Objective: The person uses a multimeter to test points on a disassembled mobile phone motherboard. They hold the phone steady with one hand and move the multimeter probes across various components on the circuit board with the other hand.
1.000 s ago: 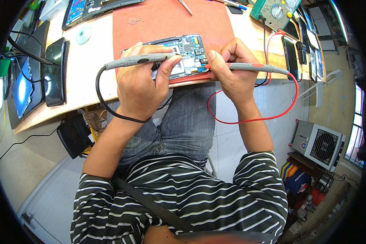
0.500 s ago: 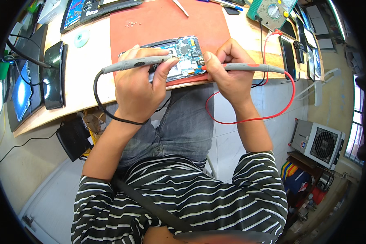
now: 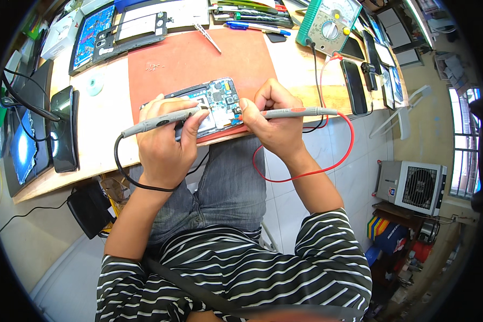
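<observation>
An opened phone (image 3: pixel 218 95) with its circuit board exposed lies at the near edge of an orange-red mat (image 3: pixel 209 59). My left hand (image 3: pixel 165 147) is closed on a grey test probe (image 3: pixel 151 123) with a black lead, and its fingers rest over the phone's left part. Where that probe's tip lands is hidden by my fingers. My right hand (image 3: pixel 278 122) pinches a second test probe (image 3: pixel 301 112), grey and red with a red lead. Its tip is at the board's right edge; contact is too small to tell. Both leads run near an analog multimeter (image 3: pixel 327 27).
Tweezers (image 3: pixel 207 38) lie on the mat near small loose bits (image 3: pixel 154 67). Pens (image 3: pixel 257 28) are behind. Dark phones (image 3: pixel 354 86) stand right; another phone (image 3: pixel 64 129) and a round pale disc (image 3: pixel 95 85) lie left. The red lead (image 3: pixel 343 153) loops past the table edge.
The whole view has shifted, so the table and hands appear lower and further left, with more of the table's back showing. Both hands keep their probes at the phone.
</observation>
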`<state>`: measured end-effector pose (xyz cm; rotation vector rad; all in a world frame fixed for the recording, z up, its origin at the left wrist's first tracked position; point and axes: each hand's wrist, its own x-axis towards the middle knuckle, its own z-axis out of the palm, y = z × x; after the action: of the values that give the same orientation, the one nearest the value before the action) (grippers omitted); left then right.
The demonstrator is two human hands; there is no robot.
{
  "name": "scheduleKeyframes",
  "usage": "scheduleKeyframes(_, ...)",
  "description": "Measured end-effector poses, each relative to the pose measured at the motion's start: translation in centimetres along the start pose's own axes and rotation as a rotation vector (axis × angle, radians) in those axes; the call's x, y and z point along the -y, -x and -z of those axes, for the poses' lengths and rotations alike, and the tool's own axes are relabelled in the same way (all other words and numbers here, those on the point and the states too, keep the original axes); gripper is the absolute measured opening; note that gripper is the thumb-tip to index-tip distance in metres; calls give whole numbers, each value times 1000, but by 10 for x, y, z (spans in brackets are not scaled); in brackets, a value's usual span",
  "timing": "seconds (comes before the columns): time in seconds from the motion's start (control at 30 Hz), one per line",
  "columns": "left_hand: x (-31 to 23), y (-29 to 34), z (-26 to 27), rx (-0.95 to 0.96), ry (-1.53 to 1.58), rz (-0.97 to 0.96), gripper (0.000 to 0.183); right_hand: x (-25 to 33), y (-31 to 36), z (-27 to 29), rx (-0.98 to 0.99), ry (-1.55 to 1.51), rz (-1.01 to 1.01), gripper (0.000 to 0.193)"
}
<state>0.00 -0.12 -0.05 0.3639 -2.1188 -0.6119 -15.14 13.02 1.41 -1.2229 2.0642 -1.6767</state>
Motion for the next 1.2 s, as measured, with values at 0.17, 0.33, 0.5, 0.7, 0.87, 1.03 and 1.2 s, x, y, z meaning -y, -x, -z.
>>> scheduleKeyframes(0.17,1,0,1,12,8,-5,15,-2,0,-1,6,0,36,26)
scheduleKeyframes(0.33,1,0,1,10,2,-15,15,-2,1,0,-8,-14,-9,27)
scheduleKeyframes(0.5,3,0,0,-8,2,-19,15,-4,0,-3,-38,15,34,27)
scheduleKeyframes(0.7,1,3,3,45,24,39,16,-1,1,0,7,-220,-52,26)
scheduleKeyframes(0.87,1,2,4,72,-1,35,14,-1,1,-1,11,-210,-68,27)
scheduleKeyframes(1.03,2,2,3,56,-8,15,13,-2,1,-1,7,-191,-48,28)
scheduleKeyframes(1.2,1,3,4,83,5,47,13,-2,1,-2,7,-174,-24,28)
